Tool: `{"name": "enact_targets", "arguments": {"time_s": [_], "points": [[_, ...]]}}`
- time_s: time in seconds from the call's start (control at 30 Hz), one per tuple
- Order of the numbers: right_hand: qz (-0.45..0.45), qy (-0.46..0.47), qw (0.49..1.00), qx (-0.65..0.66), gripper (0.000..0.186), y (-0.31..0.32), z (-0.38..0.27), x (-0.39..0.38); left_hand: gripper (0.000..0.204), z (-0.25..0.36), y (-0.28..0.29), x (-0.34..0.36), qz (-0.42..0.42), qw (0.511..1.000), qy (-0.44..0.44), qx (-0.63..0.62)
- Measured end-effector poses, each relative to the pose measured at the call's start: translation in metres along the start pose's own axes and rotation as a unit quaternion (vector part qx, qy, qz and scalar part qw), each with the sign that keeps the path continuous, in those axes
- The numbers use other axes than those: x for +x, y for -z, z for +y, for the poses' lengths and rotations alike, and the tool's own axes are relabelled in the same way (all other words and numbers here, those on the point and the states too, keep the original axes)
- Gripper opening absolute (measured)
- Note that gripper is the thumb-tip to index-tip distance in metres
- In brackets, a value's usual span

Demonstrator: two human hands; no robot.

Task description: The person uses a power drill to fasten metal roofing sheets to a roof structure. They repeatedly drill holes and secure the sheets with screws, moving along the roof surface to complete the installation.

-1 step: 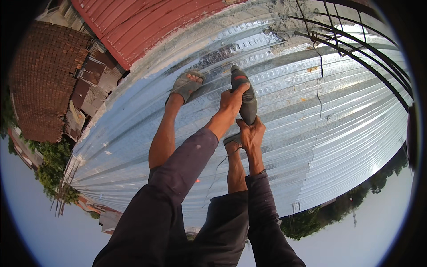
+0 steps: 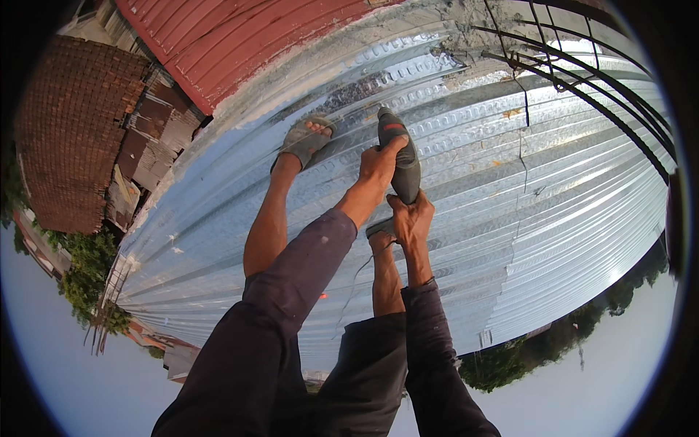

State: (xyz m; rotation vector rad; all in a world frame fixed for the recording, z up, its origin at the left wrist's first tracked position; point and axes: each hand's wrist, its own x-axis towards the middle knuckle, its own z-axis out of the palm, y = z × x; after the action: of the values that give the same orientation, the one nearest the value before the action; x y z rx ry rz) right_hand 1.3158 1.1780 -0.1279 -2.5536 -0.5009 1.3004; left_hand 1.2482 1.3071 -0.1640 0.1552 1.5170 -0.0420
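Note:
Both my hands are on a dark corded power drill [image 2: 406,173] with a red mark on its upper side. Its narrow front end points away from me, down toward the metal sheeting [image 2: 466,240]. My left hand [image 2: 378,164] is closed around the drill's body, near the front. Behind it, my right hand [image 2: 413,217] is closed at the rear end, where the grip is mostly hidden. A thin cord [image 2: 354,280] trails back past my right leg. Whether the drill's tip touches the sheet cannot be made out.
I stand in sandals [image 2: 306,140] on ribbed, shiny sheets. Bent dark reinforcing bars [image 2: 593,98] project over the far right. A rough concrete ledge [image 2: 291,73] borders a red metal roof [image 2: 233,44]. Beyond the left edge lie a lower tiled roof [image 2: 76,131] and trees.

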Motion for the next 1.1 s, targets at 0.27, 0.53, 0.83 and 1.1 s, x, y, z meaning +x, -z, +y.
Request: {"name": "enact_targets", "arguments": {"time_s": [0.27, 0.53, 0.83, 1.1], "points": [[0.001, -0.005, 1.000, 0.009, 0.039, 0.002, -0.016, 0.007, 0.055, 0.006, -0.002, 0.011, -0.031, 0.999, 0.006, 0.014], [-0.015, -0.011, 0.993, -0.113, 0.035, -0.007, -0.040, 0.012, 0.054, 0.009, 0.013, 0.022, -0.035, 0.999, 0.023, -0.026], [-0.026, -0.044, 0.986, -0.157, 0.033, -0.018, -0.067, 0.008, 0.053, 0.014, 0.027, 0.024, -0.036, 0.995, 0.042, -0.079], [-0.017, -0.068, 0.985, -0.158, 0.032, -0.007, -0.063, 0.017, 0.053, 0.014, 0.011, 0.022, -0.007, 0.996, 0.011, -0.085]]}}
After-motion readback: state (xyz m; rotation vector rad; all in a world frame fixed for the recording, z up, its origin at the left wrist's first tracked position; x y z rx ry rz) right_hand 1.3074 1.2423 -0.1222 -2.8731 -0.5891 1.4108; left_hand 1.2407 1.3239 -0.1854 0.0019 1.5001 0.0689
